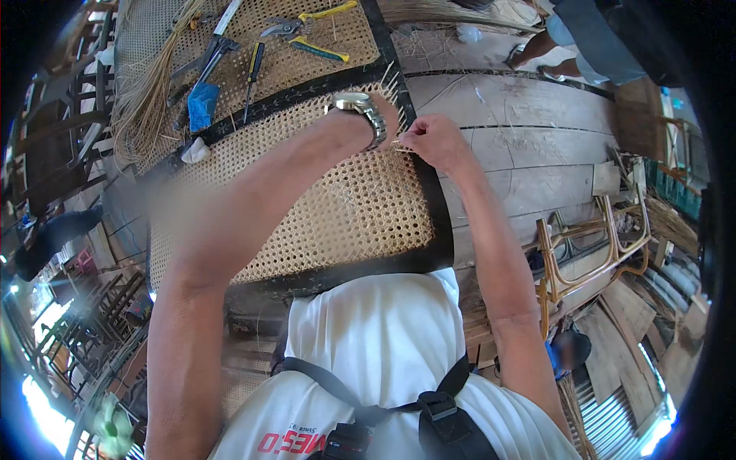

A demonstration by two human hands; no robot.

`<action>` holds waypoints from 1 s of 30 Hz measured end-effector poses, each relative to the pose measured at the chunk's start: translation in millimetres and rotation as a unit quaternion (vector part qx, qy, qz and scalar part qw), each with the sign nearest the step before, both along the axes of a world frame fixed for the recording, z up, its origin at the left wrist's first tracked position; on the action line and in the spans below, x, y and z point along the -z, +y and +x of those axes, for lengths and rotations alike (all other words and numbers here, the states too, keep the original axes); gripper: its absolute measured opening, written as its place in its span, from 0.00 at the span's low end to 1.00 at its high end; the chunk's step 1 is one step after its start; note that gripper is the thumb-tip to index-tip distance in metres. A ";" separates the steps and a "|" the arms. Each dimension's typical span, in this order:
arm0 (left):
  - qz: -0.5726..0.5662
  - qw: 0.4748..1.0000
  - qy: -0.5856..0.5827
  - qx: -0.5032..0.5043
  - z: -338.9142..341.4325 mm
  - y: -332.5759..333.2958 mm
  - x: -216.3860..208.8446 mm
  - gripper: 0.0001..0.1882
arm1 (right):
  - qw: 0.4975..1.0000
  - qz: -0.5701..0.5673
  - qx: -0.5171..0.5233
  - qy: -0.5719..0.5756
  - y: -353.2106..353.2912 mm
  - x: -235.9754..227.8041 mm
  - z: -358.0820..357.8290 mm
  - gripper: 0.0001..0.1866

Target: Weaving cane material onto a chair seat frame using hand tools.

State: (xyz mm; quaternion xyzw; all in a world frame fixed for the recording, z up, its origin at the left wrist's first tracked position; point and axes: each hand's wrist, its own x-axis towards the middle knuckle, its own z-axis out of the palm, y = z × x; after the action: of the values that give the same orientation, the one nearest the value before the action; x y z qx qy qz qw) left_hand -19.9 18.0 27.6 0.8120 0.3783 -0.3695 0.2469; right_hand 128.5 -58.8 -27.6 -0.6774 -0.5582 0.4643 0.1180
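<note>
A panel of woven cane webbing [345,207] in a dark wooden frame [438,216] lies in front of me. Pale cane strand ends [390,80] stick out along its right edge. My right hand [438,142] is at that edge, thumb and fingers pinched on a thin cane strand [402,143]. Just left of it, my left hand [387,115] rests low over the webbing, its fingers mostly hidden behind the wrist. A metal wristwatch [366,111] is on that wrist.
Beyond the hands lie yellow-handled pliers [322,50], pruning shears [287,28], a screwdriver [254,65], a hammer [218,54] and a blue-wrapped item [202,106]. Loose cane strands [146,100] hang at left. A bent-cane frame [590,268] and another person's legs [548,54] are right.
</note>
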 end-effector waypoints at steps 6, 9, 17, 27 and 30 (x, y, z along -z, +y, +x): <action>-0.003 0.992 -0.091 -0.086 -29.9 -21.1 22.7 0.12 | 0.992 0.072 -0.068 -0.078 2.0 7.0 -19.8 0.13; 0.031 0.981 -0.136 -0.137 -43.4 -32.7 30.8 0.11 | 0.984 0.055 -0.100 -0.137 1.9 -6.6 -25.4 0.13; -0.061 0.966 -0.136 -0.211 -44.6 -7.7 53.5 0.27 | 0.976 0.123 -0.081 -0.158 -21.1 -23.1 -33.7 0.11; 0.136 0.979 -0.114 -0.104 -128.2 39.3 4.4 0.26 | 0.920 0.154 -0.131 -0.335 -32.4 -29.8 -54.7 0.09; 0.151 0.971 -0.171 -0.074 -146.0 59.8 -41.4 0.26 | 0.962 0.096 -0.129 -0.220 -17.1 -25.3 -36.5 0.10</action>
State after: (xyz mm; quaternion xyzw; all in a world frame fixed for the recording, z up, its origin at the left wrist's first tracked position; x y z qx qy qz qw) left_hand -165.8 77.8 69.0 0.8610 0.4405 -0.1444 0.2094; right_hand 92.0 -75.9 -2.3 -0.6708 -0.6947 0.2595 -0.0041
